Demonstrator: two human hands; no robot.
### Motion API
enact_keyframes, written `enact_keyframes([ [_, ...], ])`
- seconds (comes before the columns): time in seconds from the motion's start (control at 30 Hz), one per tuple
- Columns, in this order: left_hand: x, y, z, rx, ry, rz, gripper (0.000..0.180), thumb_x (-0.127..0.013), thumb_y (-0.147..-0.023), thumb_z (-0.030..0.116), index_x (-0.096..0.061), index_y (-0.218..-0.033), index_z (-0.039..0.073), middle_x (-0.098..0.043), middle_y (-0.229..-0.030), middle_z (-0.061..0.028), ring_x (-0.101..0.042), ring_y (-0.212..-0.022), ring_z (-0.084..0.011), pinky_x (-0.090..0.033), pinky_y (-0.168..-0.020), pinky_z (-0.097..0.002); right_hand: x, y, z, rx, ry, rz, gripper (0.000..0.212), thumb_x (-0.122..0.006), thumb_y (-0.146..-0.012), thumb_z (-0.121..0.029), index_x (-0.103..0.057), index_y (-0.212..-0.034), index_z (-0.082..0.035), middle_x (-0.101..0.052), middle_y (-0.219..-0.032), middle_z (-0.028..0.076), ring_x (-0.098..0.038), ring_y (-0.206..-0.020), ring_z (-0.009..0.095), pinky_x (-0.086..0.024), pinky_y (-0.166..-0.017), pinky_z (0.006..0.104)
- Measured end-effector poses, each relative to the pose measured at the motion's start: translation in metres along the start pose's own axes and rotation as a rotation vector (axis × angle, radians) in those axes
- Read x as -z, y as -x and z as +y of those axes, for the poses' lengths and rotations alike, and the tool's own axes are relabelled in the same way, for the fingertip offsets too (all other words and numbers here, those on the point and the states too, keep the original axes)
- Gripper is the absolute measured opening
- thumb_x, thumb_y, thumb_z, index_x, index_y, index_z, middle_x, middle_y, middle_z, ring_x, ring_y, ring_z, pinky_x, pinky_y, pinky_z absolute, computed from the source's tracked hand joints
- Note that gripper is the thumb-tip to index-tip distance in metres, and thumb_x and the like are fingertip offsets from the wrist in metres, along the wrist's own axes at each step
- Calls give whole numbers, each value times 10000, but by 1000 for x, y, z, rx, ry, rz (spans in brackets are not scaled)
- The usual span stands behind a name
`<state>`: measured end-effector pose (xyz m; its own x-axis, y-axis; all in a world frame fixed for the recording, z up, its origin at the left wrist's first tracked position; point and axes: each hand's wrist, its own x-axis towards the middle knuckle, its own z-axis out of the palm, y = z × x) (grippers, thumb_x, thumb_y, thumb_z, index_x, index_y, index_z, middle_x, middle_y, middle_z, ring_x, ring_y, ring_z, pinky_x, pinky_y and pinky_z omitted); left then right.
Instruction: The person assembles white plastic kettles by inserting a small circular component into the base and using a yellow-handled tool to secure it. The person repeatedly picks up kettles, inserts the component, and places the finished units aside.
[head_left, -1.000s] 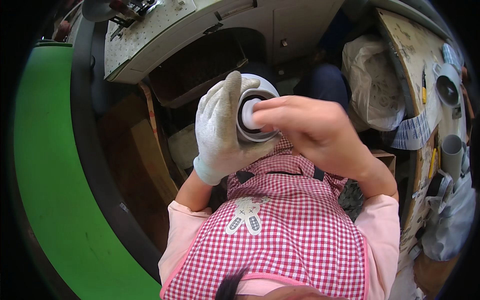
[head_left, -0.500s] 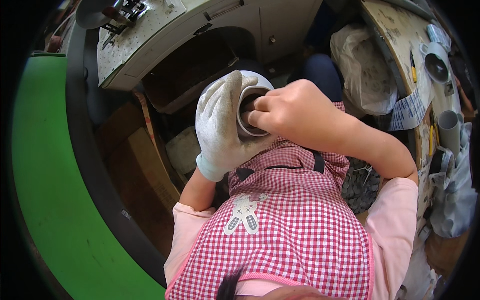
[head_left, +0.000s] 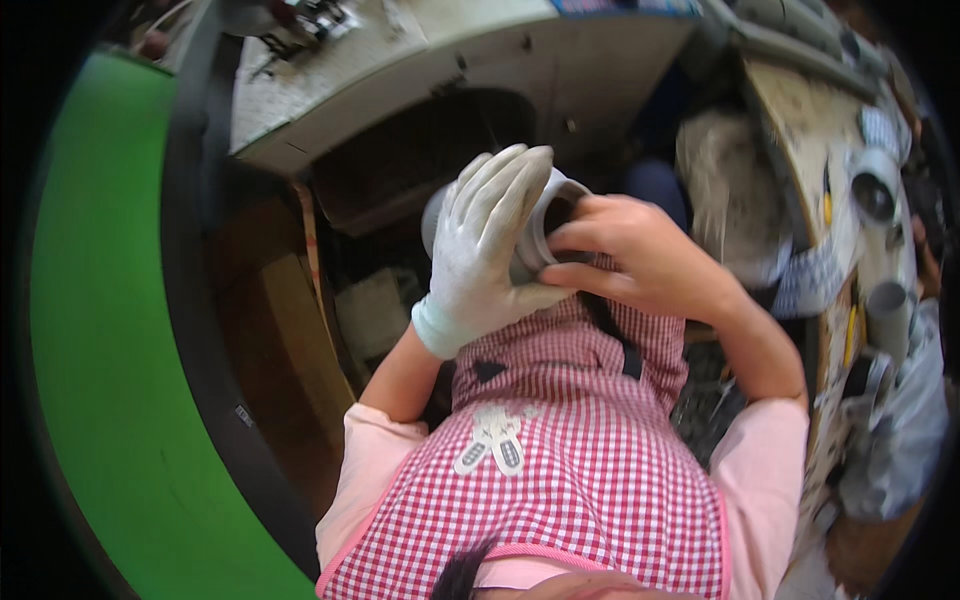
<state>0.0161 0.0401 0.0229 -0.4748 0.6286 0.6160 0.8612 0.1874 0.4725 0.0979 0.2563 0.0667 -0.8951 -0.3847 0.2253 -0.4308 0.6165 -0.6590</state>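
A grey plastic pipe fitting (head_left: 542, 228) with a round, thick-rimmed mouth is held up in front of my apron, its mouth turned to the right. My left hand (head_left: 485, 235), in a whitish work glove with a pale green cuff, wraps the fitting from the left, fingers pointing up along its side. At the mouth is my bare right hand (head_left: 640, 250): its fingers curl over the right of the rim and its thumb lies by the lower edge, next to the gloved thumb. The inside of the mouth is dark, and anything small between the right fingers is hidden.
A long green surface (head_left: 100, 300) with a black edge runs down the left. Ahead stands a pale bench (head_left: 400, 75). On the right, a worktop (head_left: 800, 110) carries grey fittings (head_left: 888, 315) and a yellow-handled tool (head_left: 827, 207). A plastic bag (head_left: 725, 180) hangs beside it.
Both hands and the fitting have shifted right. My right fingers have come out from inside the mouth to its rim. The gloved fingers are straighter, and the whole view has shifted slightly.
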Motion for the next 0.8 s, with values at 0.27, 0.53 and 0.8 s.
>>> enact_keyframes([
  [0.27,22,48,-28,1012,639,-212,425,-654,-1015,408,-745,-1139,11,-759,-970,-96,-721,-890,-203,-560,-831,-341,49,34,59,-605,-612,408,328,-691,-1011,-278,-767,-1085,32,-726,-921,21,-630,-849,90,-505,-784,273],
  [0.53,-29,67,-61,921,1834,80,627,-738,-919,185,-486,-1457,-14,-642,-1340,-149,-646,-1232,-270,-541,-1049,-428,89,-56,41,-217,369,336,269,-673,-991,-243,-765,-974,9,-728,-885,126,-654,-858,251,-506,-834,368],
  [0.8,-85,92,-99,838,2053,-143,704,-802,-822,125,-515,-1455,15,-650,-1345,-134,-635,-1237,-275,-479,-1108,-433,70,-382,67,-52,575,215,725,-567,-971,-673,-679,-1120,28,-737,-1070,216,-726,-1007,354,-584,-862,461],
])
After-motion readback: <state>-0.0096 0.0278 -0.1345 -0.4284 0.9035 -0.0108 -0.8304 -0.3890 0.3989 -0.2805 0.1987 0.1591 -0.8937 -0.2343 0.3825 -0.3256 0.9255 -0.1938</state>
